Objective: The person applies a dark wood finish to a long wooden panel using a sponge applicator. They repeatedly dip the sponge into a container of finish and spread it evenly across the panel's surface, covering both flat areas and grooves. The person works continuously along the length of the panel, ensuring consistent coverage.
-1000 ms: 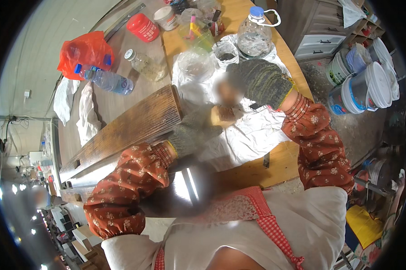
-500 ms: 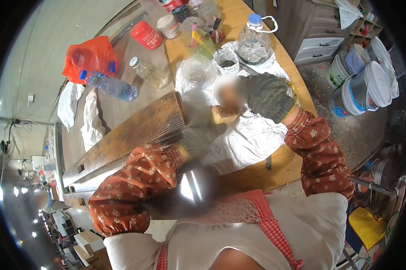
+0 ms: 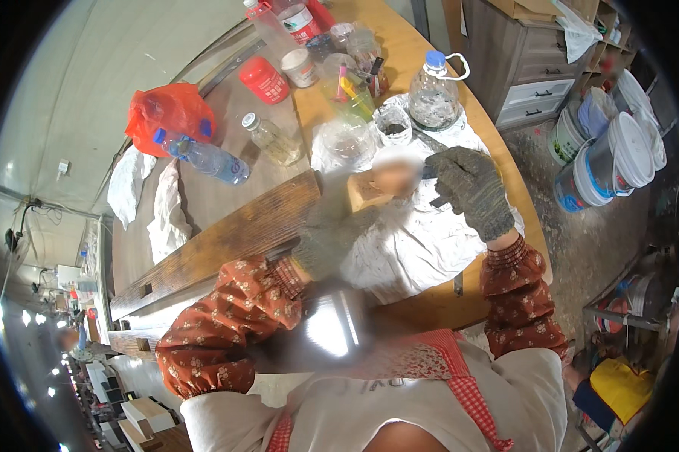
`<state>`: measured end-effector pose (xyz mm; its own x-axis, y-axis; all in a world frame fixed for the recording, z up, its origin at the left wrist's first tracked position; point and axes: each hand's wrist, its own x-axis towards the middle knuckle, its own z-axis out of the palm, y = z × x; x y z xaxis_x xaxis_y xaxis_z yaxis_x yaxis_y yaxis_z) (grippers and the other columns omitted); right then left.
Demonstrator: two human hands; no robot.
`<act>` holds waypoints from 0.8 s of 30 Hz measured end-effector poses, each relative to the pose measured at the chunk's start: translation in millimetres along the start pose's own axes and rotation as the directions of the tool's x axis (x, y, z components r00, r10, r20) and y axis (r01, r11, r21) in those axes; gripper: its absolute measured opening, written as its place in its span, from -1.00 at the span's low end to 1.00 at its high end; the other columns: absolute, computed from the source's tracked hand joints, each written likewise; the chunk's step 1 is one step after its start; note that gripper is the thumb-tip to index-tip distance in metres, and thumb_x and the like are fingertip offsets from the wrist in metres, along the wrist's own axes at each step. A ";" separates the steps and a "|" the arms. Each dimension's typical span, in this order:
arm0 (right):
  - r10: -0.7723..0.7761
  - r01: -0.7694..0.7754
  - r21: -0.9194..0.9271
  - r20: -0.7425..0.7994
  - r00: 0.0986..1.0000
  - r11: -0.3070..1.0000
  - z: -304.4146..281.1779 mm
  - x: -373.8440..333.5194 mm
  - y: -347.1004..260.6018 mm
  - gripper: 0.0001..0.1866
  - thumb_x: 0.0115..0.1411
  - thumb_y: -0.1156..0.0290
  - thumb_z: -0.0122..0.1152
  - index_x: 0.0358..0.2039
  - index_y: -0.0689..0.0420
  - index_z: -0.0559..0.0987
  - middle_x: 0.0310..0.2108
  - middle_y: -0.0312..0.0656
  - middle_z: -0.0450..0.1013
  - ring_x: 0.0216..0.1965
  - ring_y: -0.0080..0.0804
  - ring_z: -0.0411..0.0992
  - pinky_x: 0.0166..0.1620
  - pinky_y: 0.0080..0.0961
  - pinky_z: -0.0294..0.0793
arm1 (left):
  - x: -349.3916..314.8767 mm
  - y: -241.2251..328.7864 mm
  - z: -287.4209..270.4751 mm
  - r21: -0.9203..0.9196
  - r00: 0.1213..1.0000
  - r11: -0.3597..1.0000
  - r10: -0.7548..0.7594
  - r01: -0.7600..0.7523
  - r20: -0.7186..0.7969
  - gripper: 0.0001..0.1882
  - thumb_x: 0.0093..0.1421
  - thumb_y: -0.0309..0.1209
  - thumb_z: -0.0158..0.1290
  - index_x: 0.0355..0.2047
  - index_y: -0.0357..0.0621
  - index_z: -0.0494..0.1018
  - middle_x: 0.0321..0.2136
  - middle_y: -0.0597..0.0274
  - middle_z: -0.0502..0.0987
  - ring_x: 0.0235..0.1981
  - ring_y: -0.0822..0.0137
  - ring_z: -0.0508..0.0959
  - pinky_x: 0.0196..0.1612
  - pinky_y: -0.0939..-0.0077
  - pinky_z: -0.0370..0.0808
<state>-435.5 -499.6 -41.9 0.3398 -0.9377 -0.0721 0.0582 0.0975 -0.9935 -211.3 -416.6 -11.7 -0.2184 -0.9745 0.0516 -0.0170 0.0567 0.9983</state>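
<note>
My left hand (image 3: 326, 239), in a grey work glove and partly blurred, is closed on a small light-brown wooden block (image 3: 365, 193). A blurred patch hides the block's right end. My right hand (image 3: 471, 188), in a dark knitted glove, is raised over the white cloth (image 3: 430, 241) with its fingers curled together. A thin dark piece shows at its fingertips; its kind is unclear. Beyond the hands, a white tub (image 3: 393, 126) with dark contents and a clear plastic bowl (image 3: 347, 143) stand on the cloth. A brown wooden board (image 3: 226, 233) lies left of my left hand.
A handled clear jug (image 3: 434, 94) stands at the cloth's far edge. Left of it are a cup with pens (image 3: 348, 87), a red jar (image 3: 264, 80), a glass jar (image 3: 273, 139), a water bottle (image 3: 211, 160) and a red bag (image 3: 166, 113). Buckets (image 3: 607, 162) stand right of the table.
My right hand has moved away from the block, its fingers now curled. The block has shifted left and turned with my left hand. The whole view has shifted slightly.
</note>
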 end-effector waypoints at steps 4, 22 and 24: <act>-0.058 0.061 0.089 -0.030 0.998 0.994 14.0 -4.6 -23.2 -0.75 0.26 0.24 0.17 -0.25 0.17 0.60 -0.60 -0.37 0.42 -0.64 -0.74 0.29 -0.66 -0.75 0.22 | -11.6 8.4 -7.2 -0.059 0.987 0.994 -0.096 0.089 -0.131 -0.43 0.20 -0.56 0.13 0.20 -0.22 0.21 0.05 0.19 0.42 0.05 0.40 0.42 0.08 0.49 0.41; -0.729 0.724 -0.686 0.531 0.431 -0.071 82.0 -57.2 -20.5 -0.52 0.11 0.19 0.18 -0.02 0.22 0.50 -0.44 -0.16 0.39 -0.49 -0.30 0.42 -0.57 -0.39 0.39 | -31.2 -0.6 -23.0 0.320 0.963 0.947 0.113 -0.030 -0.244 -0.43 0.20 -0.57 0.12 0.21 -0.23 0.22 0.03 0.16 0.42 0.02 0.34 0.45 0.09 0.43 0.42; -0.763 0.685 -0.723 0.493 0.418 -0.091 82.3 -61.5 -22.2 -0.50 0.13 0.10 0.21 -0.05 0.22 0.51 -0.38 -0.16 0.43 -0.47 -0.31 0.43 -0.54 -0.41 0.42 | -35.6 -2.2 -17.2 0.065 0.970 0.996 0.081 -0.068 -0.228 -0.47 0.26 -0.50 0.07 0.22 -0.08 0.18 0.06 0.19 0.37 0.03 0.31 0.43 -0.03 0.40 0.53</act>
<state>-380.4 -416.6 -8.2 0.5604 -0.3022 0.7711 -0.4509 -0.8923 -0.0220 -186.7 -385.8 -15.2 0.0091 -0.9904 0.1378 -0.0652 0.1369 0.9884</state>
